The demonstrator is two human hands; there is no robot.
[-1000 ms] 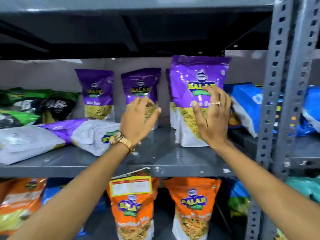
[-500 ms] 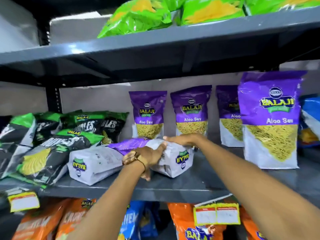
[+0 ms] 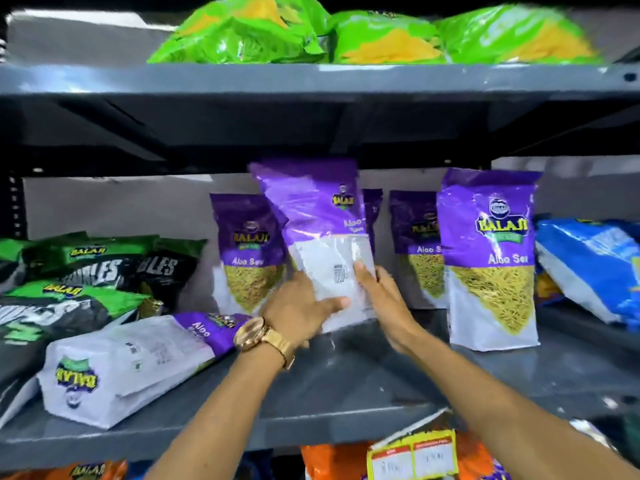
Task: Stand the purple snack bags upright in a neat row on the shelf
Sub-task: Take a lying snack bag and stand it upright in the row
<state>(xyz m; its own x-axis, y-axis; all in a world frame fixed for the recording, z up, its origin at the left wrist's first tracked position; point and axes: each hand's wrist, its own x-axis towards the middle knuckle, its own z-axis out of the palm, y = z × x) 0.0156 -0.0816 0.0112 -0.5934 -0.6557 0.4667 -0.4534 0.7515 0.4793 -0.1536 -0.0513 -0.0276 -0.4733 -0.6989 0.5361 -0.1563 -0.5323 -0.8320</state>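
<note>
Both hands hold a purple and white snack bag (image 3: pixel 322 230) above the grey shelf (image 3: pixel 346 386), its back side facing me, tilted slightly left. My left hand (image 3: pixel 301 310), with a gold watch on its wrist, grips the bag's lower left side. My right hand (image 3: pixel 384 292) grips its lower right edge. Another purple bag (image 3: pixel 135 362) lies flat on the shelf at the left. Purple bags stand upright behind: one (image 3: pixel 247 251) at the back left, one (image 3: pixel 419 244) at the back right, and a larger-looking one (image 3: pixel 491 258) nearer the front right.
Green and black bags (image 3: pixel 79 271) lie piled on the shelf's left end. Blue bags (image 3: pixel 588 265) lean at the right end. Green bags (image 3: pixel 311 32) fill the shelf above, its underside close over the held bag. Orange bags (image 3: pixel 343 462) and a yellow price tag (image 3: pixel 412 459) sit below.
Both hands took hold of one of the two lying purple bags and lifted it upright off the shelf. The camera has moved closer; earlier the hands left the front right bag standing.
</note>
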